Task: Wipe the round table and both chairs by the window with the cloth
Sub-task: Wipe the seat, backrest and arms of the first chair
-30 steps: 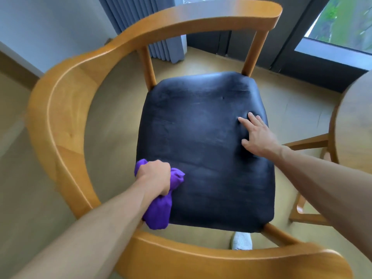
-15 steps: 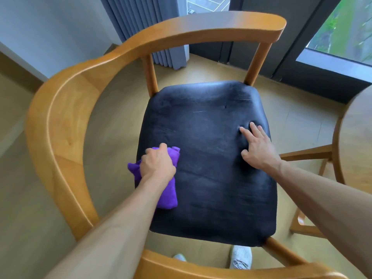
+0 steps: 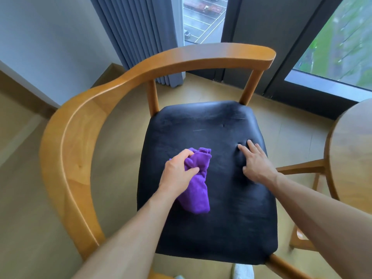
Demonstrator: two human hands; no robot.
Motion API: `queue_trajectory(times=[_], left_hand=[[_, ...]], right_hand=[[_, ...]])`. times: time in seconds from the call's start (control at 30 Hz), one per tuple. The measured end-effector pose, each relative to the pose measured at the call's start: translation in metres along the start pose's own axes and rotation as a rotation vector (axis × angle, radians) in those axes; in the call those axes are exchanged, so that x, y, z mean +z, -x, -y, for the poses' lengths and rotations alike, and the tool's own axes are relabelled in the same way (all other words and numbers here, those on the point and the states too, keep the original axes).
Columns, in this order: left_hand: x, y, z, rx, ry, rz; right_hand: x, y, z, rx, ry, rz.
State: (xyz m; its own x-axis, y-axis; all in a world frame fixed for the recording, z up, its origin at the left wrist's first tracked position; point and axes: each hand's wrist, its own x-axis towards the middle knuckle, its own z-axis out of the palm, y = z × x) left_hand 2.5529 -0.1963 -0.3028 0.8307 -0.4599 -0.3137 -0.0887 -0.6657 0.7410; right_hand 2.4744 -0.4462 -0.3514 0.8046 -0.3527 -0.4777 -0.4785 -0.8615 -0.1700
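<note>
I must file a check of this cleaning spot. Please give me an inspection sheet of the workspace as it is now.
Surface: black seat of the wooden chair; faint streaks near its back edge.
Job's things: purple cloth, bunched, lying on the seat's left part; round table, only its edge in view at right.
Clutter: nothing seen.
Hands: left hand grips the cloth; right hand rests flat on the seat, fingers spread.
Cables: nothing seen.
Surroundings: grey curtain, window behind the chair, beige floor, another wooden frame beside the table.
</note>
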Motion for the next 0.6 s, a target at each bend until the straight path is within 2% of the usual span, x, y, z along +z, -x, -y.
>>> queue_trajectory(times=[0.1,0.2,0.4,0.6], left_hand=[[-0.022,-0.011,-0.018,0.109,0.113,-0.076],[-0.055,-0.021,-0.047,0.247,0.125,-0.137],[-0.133,-0.063,-0.126,0.55,-0.107,-0.307],[-0.144,-0.161,-0.188,0.6,-0.322,-0.416]], right_hand=[[-0.009,0.004,0.005,0.037,-0.068,-0.007],[-0.025,0.009,0.018,0.062,-0.153,-0.041],[-0.072,0.017,0.05,0.069,-0.269,-0.161],[-0.127,-0.007,0.067,0.008,-0.391,-0.41]])
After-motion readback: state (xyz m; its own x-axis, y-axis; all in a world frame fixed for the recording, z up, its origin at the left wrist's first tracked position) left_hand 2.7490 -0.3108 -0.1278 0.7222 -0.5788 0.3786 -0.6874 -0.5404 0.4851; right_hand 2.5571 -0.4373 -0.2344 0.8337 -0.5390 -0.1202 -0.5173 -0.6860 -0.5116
